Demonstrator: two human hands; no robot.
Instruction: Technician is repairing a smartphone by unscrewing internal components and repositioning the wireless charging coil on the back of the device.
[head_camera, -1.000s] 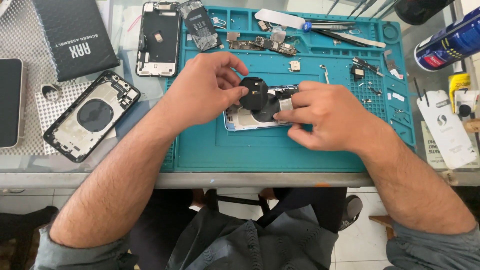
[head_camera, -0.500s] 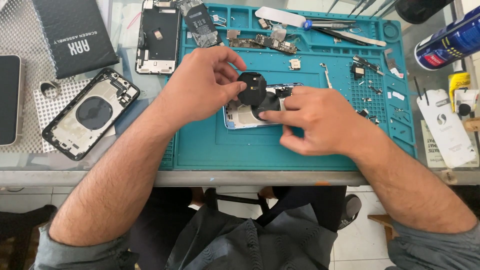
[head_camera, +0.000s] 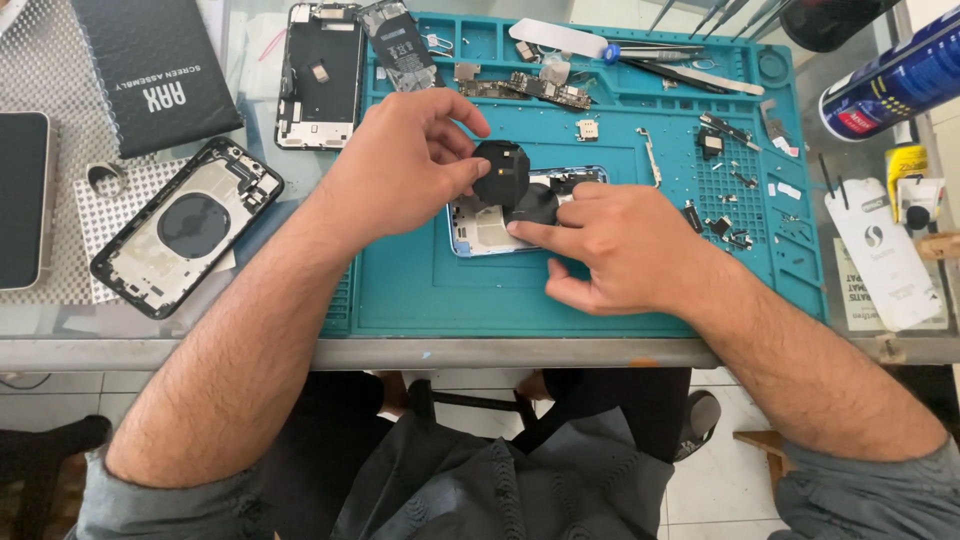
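Observation:
An opened phone housing with a blue rim (head_camera: 478, 228) lies on a teal work mat (head_camera: 480, 290). My left hand (head_camera: 400, 160) pinches a round black coil sheet (head_camera: 500, 172) and lifts its edge off the housing. My right hand (head_camera: 620, 245) rests on the mat and presses its index finger on the lower part of the black sheet, pinning the housing down. Much of the housing is hidden under both hands.
A second black phone frame (head_camera: 185, 225) lies left of the mat on a white pad. A screen assembly (head_camera: 320, 75), a battery (head_camera: 400, 45), circuit boards (head_camera: 525, 90) and tools (head_camera: 640, 55) line the mat's far edge. Small parts (head_camera: 725, 190), a spray can (head_camera: 890, 85), a black box (head_camera: 155, 70).
My left hand has raised the black coil sheet a little higher off the housing. My right hand has shifted slightly on the housing, index finger stretched out.

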